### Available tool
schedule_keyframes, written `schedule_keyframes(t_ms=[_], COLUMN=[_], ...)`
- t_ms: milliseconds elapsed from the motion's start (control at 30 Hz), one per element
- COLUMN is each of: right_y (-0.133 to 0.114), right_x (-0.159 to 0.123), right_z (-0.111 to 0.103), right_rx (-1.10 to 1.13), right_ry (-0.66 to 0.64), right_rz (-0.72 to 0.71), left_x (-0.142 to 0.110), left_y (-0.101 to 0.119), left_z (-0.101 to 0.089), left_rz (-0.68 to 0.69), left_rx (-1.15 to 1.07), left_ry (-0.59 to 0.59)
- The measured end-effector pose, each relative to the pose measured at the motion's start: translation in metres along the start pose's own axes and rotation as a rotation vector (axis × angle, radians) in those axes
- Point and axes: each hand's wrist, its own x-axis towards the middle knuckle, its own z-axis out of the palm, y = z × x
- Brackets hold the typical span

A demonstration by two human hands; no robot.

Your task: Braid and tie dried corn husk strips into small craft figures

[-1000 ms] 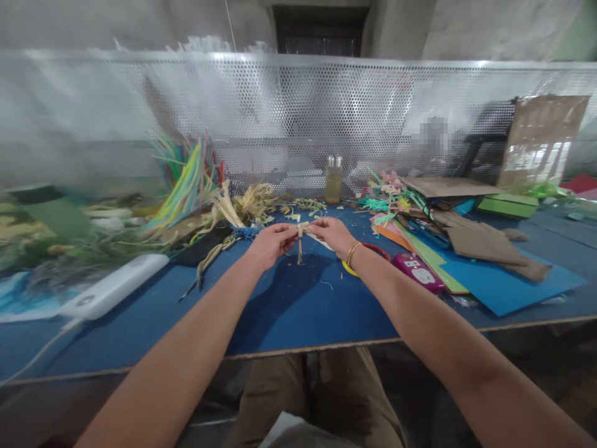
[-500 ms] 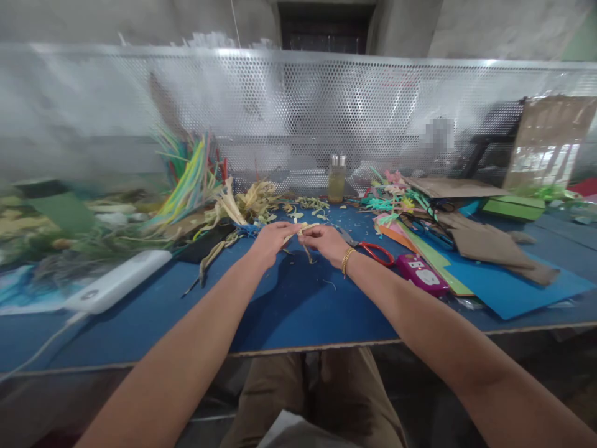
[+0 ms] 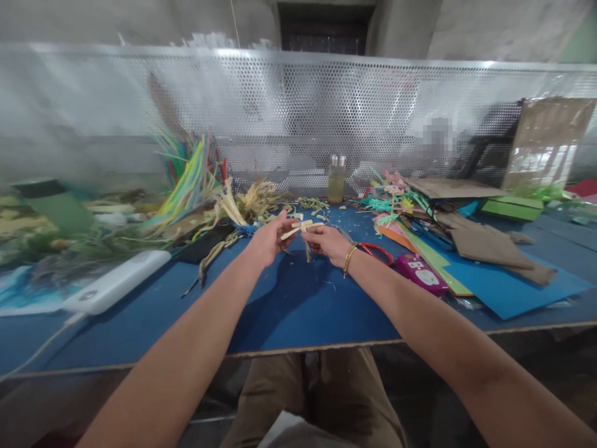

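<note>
Frame centre: left hand (image 3: 269, 242) has loosened, fingers now parted, contact unclear; right hand (image 3: 329, 243) pinches the strips (image 3: 302, 226), so likely carries the hold alone.

Purple case (image 3: 421, 274), right of centre: white markings (image 3: 426, 278), too blurred to read
White corded device (image 3: 124, 279), lower left: small round mark (image 3: 87, 295), illegible
Readable text: none
</note>
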Motion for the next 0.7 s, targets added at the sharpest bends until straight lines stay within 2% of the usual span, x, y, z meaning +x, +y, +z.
schedule_keyframes(t_ms=[367,500,600,700], right_y=[0.002,-0.003,-0.004,-0.003], right_x=[-0.001,-0.002,0.000,0.003], right_z=[0.001,0.000,-0.002,-0.004], right_rx=[-0.114,-0.116,-0.112,-0.108], right_ry=[-0.056,0.009,0.077,0.092], right_rz=[-0.063,-0.078,-0.112,-0.149], left_x=[0.002,0.002,0.001,0.000], left_y=[-0.012,-0.009,-0.007,-0.008], left_z=[0.000,-0.003,-0.004,-0.003], left_rz=[0.116,0.125,0.099,0.084], left_rx=[0.162,0.144,0.175,0.218], left_ry=[-0.074,-0.024,-0.036,-0.059])
